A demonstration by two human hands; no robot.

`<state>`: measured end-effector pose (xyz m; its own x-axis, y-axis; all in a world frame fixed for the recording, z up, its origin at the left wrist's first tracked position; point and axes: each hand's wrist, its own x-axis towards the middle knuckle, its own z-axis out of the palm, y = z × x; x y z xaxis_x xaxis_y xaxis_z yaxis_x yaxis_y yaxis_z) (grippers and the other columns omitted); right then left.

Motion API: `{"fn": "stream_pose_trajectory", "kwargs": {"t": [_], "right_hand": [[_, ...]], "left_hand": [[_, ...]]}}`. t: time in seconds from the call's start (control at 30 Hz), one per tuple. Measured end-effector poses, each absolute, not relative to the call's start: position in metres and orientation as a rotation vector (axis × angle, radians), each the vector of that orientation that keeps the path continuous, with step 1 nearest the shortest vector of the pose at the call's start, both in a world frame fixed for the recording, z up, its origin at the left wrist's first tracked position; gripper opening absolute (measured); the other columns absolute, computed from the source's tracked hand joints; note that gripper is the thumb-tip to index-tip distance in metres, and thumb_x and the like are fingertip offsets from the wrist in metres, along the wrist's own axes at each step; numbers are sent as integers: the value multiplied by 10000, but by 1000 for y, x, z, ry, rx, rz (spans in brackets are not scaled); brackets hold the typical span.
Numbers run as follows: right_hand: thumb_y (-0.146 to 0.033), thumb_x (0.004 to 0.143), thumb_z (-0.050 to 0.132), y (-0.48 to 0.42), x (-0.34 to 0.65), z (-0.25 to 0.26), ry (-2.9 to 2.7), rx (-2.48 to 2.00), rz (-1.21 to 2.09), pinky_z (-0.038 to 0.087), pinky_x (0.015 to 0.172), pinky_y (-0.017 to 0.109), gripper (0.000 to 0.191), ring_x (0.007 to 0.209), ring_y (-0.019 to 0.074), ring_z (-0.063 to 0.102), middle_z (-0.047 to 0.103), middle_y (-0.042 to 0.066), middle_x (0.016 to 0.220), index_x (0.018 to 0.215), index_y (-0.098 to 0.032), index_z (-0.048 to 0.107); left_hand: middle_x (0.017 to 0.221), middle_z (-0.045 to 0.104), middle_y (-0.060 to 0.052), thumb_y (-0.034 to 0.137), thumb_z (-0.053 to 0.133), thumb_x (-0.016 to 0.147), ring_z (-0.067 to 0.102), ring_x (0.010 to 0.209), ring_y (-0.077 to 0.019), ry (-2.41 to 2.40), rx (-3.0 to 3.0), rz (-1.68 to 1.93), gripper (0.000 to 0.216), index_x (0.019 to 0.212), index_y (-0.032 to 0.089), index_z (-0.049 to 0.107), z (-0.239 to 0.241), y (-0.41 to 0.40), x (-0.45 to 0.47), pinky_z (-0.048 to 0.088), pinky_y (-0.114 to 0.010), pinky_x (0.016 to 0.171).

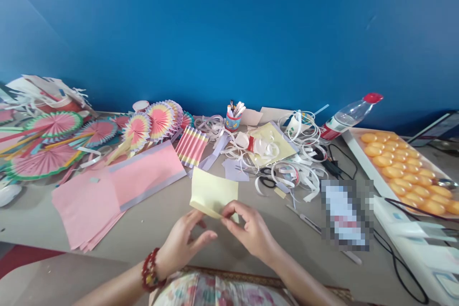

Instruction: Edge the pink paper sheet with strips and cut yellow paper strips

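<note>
A pale yellow sheet of paper (pixel 215 189) stands above the table in front of me, its lower edge curled up in a fold. My right hand (pixel 247 227) pinches that lower edge near the right corner between thumb and fingers. My left hand (pixel 184 236) is at the lower left edge, its fingertips partly hidden behind the paper and its thumb stretched apart. Left of the hands lie a stack of pink sheets (pixel 86 205) and a pink sheet with lilac border strips (pixel 147 174). A pleated pink, yellow and lilac paper (pixel 191 147) rests just beyond.
Finished paper fans (pixel 159 122) crowd the left back. Curled white strips (pixel 304 172), black-handled scissors (pixel 267 179) and a pen cup (pixel 233 119) lie ahead. To the right are a craft knife (pixel 304 218), a blurred-out item (pixel 346 215), a tilted bottle (pixel 349 117) and an orange-domed tray (pixel 405 169).
</note>
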<state>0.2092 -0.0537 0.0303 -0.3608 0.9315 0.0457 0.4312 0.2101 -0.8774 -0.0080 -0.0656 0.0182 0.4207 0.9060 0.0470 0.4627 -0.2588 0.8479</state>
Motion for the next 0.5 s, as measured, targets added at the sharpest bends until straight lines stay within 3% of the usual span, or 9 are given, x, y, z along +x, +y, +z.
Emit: {"fn": "stream_pose_trajectory", "kwargs": {"t": [0.07,0.13,0.27,0.37,0.5], "right_hand": [[-169,891,559,-56,204,34,-1913,-1192,1090,482,729,231,73,804,144,636,674,-11,870,876,-228,599],[-151,884,551,-56,203,35,-1955,-1123,1027,490,750,245,104,844,156,641,681,6,918,917,-230,610],[-154,885,568,-60,219,36,-1946,-1172,565,509,709,292,124,775,183,642,674,35,859,974,-236,599],[-137,865,614,-67,234,39,-1943,-1051,160,520,739,347,239,794,203,642,672,53,879,1072,-251,575],[-132,836,673,-71,236,42,-2075,-920,-105,499,776,337,374,858,189,636,685,42,922,1178,-238,567]], "left_hand": [[842,692,-49,429,533,954,653,699,-161,1199,1927,791,263,954,197,657,21,-60,3,486,-197,479],[833,696,-44,310,476,989,658,737,-157,1167,2040,888,231,903,198,658,28,-52,6,535,-235,632],[1224,648,-103,147,418,966,608,1110,-210,1000,2421,984,310,1239,190,557,47,-32,-3,496,-347,930],[1349,578,-113,115,426,935,566,1166,-234,1016,2708,938,401,1327,175,488,53,-20,-6,469,-389,945],[1287,626,-90,103,438,932,593,1072,-229,1095,2913,727,344,1250,153,560,41,-15,10,471,-396,889]]}}
